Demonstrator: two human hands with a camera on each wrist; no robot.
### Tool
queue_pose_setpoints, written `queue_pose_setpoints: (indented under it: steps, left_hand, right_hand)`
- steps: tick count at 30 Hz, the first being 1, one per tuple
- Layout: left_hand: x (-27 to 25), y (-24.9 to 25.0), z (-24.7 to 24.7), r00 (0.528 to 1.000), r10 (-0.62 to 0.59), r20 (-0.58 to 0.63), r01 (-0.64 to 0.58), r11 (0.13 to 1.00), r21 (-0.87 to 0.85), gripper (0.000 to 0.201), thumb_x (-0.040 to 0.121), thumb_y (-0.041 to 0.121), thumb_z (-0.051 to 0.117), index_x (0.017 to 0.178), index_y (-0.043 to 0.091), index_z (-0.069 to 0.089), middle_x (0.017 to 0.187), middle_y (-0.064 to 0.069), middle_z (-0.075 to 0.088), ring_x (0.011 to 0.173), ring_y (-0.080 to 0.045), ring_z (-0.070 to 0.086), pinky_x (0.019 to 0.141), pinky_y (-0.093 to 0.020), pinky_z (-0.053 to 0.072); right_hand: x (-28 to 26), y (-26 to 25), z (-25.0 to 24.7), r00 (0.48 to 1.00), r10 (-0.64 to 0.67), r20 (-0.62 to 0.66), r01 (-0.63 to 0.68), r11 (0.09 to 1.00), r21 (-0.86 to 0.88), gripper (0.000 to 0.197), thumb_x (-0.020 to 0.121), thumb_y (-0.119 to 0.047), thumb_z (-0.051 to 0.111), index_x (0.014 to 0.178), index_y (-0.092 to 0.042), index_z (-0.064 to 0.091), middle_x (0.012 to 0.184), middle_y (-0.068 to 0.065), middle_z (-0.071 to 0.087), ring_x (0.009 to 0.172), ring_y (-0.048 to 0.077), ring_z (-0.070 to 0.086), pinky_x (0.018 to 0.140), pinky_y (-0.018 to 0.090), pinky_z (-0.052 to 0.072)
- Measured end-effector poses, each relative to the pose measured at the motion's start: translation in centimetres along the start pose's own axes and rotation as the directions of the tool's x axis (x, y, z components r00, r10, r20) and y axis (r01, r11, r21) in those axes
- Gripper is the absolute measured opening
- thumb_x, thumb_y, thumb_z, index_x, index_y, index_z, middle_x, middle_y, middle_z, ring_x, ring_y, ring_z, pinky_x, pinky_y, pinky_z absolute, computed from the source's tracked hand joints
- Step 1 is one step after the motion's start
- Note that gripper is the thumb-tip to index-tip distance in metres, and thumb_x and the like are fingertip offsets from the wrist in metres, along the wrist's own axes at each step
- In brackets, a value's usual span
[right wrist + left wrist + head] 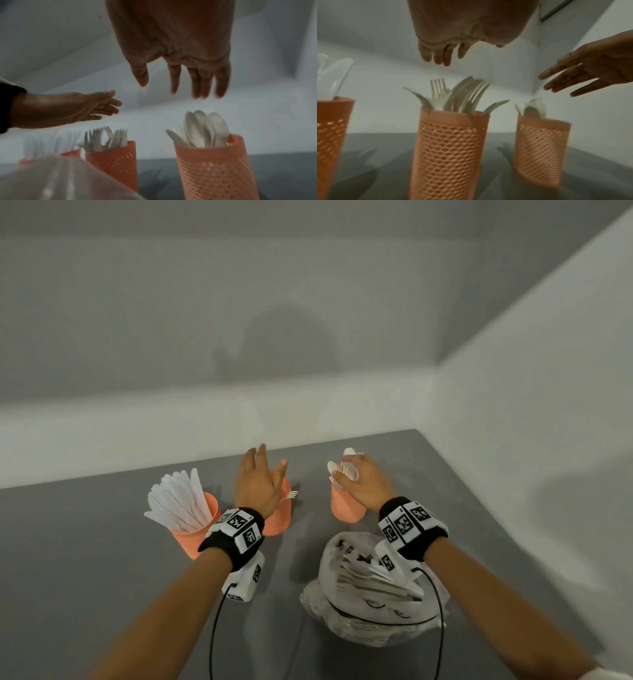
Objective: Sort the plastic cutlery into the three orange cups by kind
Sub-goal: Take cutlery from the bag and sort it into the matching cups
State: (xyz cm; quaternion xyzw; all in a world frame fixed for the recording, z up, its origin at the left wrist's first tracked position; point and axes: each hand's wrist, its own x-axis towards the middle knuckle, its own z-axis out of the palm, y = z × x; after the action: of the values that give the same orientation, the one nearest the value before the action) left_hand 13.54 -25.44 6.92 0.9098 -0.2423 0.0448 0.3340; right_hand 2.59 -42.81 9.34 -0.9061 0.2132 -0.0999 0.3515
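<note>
1. Head view: three orange mesh cups are seen standing on the grey table (102,577). The fork cup (281,515) is taken as landmark. To its left, the knife cup (197,534) is packed with white knives (178,501); to its right, the spoon cup (346,505) is filled with white spoons (344,469). The left hand (260,481) is held above the fork cup with fingers spread and nothing gripped. The right hand (366,484) is held over the spoon cup; contact with the spoons cannot be told here. Nearer the person, right of the fork cup, a clear plastic bag (370,601) holding more white cutlery is laid.

2. Left wrist view: the fork cup (450,148) is shown upright in the middle, with forks (464,94) fanned above its rim. The left hand (453,33) is seen above it, fingers loose, empty. The right hand (590,70) is extended flat over the spoon cup (541,148).

3. Right wrist view: the right hand (180,47) is shown clear above the spoons (202,129), fingers straight, holding nothing. The fork cup (115,163) is seen left of the spoon cup (214,169).
</note>
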Motion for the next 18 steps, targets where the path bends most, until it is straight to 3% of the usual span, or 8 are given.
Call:
queue_pose_setpoints:
  steps: [2,4,7,9,11,13,15,18]
  left_hand:
    - [-1.0,1.3,-0.3,0.996,0.075,-0.052,-0.081,0.988,-0.129,0.059,0.091,0.041,0.034,0.136,0.002,0.039,0.136,-0.020,0.044,0.128,-0.032,0.039,0.106,-0.037,0.031]
    - [-2.2,2.3,-0.2,0.993,0.110,-0.034,-0.115,0.963,-0.246,0.049,0.088,0.036,0.035,0.122,0.004,0.052,0.117,-0.016,0.057,0.110,-0.028,0.053,0.093,-0.032,0.039]
    - [-4.2,3.2,0.4,0.981,0.141,0.131,-0.092,0.943,-0.321,0.028,0.089,0.030,0.043,0.093,0.008,0.060,0.084,-0.008,0.065,0.076,-0.023,0.058,0.077,-0.035,0.047]
    - [-5.8,3.2,1.1,0.955,0.168,0.244,-0.082,0.941,-0.327,0.012,0.090,0.019,0.053,0.078,0.019,0.055,0.078,-0.002,0.062,0.070,-0.019,0.055,0.072,-0.032,0.046]
    - [-7.5,3.1,1.8,0.924,0.226,0.308,-0.114,0.933,-0.343,0.022,0.083,0.018,0.062,0.071,0.031,0.049,0.083,-0.001,0.060,0.075,-0.017,0.054,0.070,-0.027,0.044]
    - [-8.9,3.0,2.4,0.901,0.248,0.355,-0.128,0.936,-0.329,0.024,0.077,0.026,0.067,0.069,0.037,0.048,0.093,-0.004,0.058,0.086,-0.014,0.051,0.077,-0.024,0.039]
    - [-10.3,3.2,2.9,0.882,0.230,0.412,-0.087,0.938,-0.336,0.021,0.077,0.020,0.071,0.069,0.032,0.055,0.100,-0.004,0.051,0.095,-0.013,0.047,0.089,-0.025,0.037]
    - [-11.4,3.7,3.2,0.854,0.192,0.484,-0.041,0.951,-0.306,0.011,0.079,0.015,0.069,0.088,0.020,0.064,0.107,-0.001,0.043,0.102,-0.015,0.046,0.098,-0.025,0.036]
  right_hand:
    - [-1.8,-0.9,-0.7,0.995,-0.068,0.073,0.058,0.990,0.132,0.017,0.087,-0.021,0.062,0.096,-0.009,0.068,0.098,0.011,0.065,0.090,0.015,0.058,0.082,0.022,0.038]
    - [-3.8,-1.5,-1.2,0.966,-0.116,0.230,0.092,0.990,0.111,0.014,0.084,-0.018,0.065,0.071,-0.015,0.066,0.073,0.007,0.066,0.064,0.006,0.058,0.068,0.016,0.042]
    - [-6.5,-1.0,-1.0,0.815,-0.002,0.579,0.100,0.985,-0.138,0.020,0.084,-0.020,0.061,0.077,-0.003,0.070,0.061,-0.001,0.063,0.047,0.003,0.054,0.053,0.014,0.043]
    - [-7.9,0.1,-0.4,0.740,0.135,0.659,0.142,0.926,-0.349,0.024,0.084,-0.022,0.059,0.084,0.000,0.069,0.065,0.002,0.059,0.055,0.011,0.050,0.058,0.018,0.042]
    - [-9.0,1.5,0.3,0.724,0.234,0.649,0.148,0.867,-0.477,0.021,0.086,-0.024,0.061,0.088,-0.003,0.065,0.076,0.004,0.057,0.068,0.015,0.050,0.065,0.018,0.039]
    - [-9.6,3.2,1.0,0.740,0.311,0.597,0.093,0.831,-0.548,0.045,0.085,-0.029,0.064,0.121,-0.005,0.056,0.114,0.008,0.060,0.105,0.021,0.055,0.089,0.026,0.043]
    - [-9.8,4.6,1.6,0.768,0.342,0.542,0.019,0.833,-0.553,0.067,0.080,-0.035,0.069,0.136,-0.008,0.043,0.138,0.007,0.049,0.126,0.023,0.046,0.106,0.033,0.038]
    - [-9.8,5.6,2.1,0.782,0.336,0.526,-0.004,0.845,-0.534,0.077,0.077,-0.036,0.071,0.140,-0.010,0.035,0.144,0.007,0.042,0.133,0.024,0.040,0.110,0.036,0.034]
